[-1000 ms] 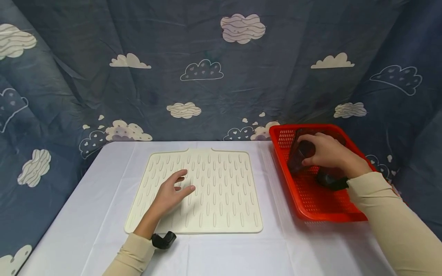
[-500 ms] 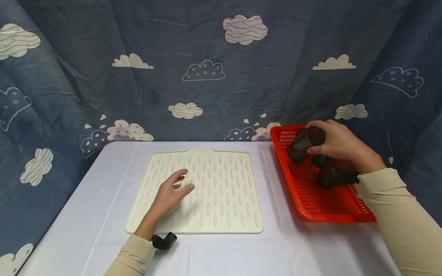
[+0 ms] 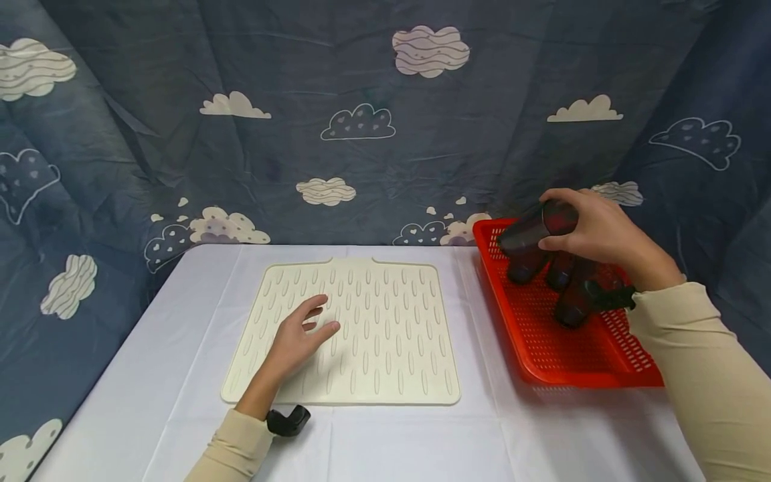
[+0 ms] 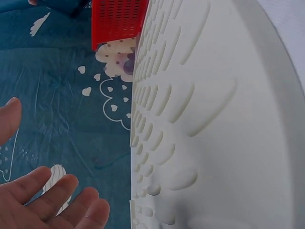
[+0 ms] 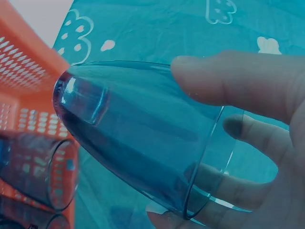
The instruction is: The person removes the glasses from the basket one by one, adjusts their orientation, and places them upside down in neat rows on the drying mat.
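Note:
A dark, see-through drinking glass (image 5: 138,133) is gripped near its rim by my right hand (image 3: 593,224), thumb on one side and fingers on the other. It tilts with its base toward the left, over the back of the red basket (image 3: 512,328). Inside the basket lie several more dark glasses, among them one glass (image 3: 572,301) under my right wrist and another (image 5: 28,167) in the right wrist view. My left hand (image 3: 301,335) hovers over the cream draining mat (image 3: 385,321), fingers loosely bent and apart, holding nothing.
A white cloth (image 3: 415,442) covers the table. Behind it hangs a dark blue curtain (image 3: 337,60) with cloud prints. The basket's raised rim stands right of the mat, with a strip of white cloth between them.
My right hand has lifted the glass up and slightly right, out from among the others, uncovering more glasses in the basket. The left hand stays over the mat.

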A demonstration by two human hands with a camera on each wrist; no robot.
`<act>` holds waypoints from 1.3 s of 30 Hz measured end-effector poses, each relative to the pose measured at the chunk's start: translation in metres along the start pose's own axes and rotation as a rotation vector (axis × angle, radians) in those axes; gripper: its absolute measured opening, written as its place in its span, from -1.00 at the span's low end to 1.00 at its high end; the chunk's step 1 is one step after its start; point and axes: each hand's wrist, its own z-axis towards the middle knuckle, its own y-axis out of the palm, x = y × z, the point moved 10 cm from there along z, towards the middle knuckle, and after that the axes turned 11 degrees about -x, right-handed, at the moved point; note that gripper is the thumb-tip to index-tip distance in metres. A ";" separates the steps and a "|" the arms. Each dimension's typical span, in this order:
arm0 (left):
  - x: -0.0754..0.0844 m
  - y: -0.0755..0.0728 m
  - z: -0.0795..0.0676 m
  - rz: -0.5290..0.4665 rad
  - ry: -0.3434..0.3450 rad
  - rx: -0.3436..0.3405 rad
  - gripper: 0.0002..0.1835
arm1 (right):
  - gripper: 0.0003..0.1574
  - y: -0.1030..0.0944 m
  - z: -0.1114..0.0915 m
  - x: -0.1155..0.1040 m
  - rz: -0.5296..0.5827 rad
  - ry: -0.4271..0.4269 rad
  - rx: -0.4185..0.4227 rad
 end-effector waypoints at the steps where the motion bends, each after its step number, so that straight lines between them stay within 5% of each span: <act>1: 0.000 0.000 0.000 -0.001 -0.001 0.003 -0.32 | -0.08 -0.002 0.000 -0.002 0.005 -0.004 0.006; 21: -0.003 -0.006 -0.004 -0.022 -0.005 0.012 -0.31 | -0.04 -0.005 0.021 -0.067 0.160 -0.042 0.038; 29: -0.004 -0.011 -0.005 -0.029 0.007 0.021 -0.31 | -0.05 0.020 0.036 -0.094 0.255 -0.086 0.020; 39: -0.009 -0.013 -0.008 -0.046 0.004 0.014 -0.28 | -0.15 0.073 0.050 -0.127 0.374 -0.169 -0.033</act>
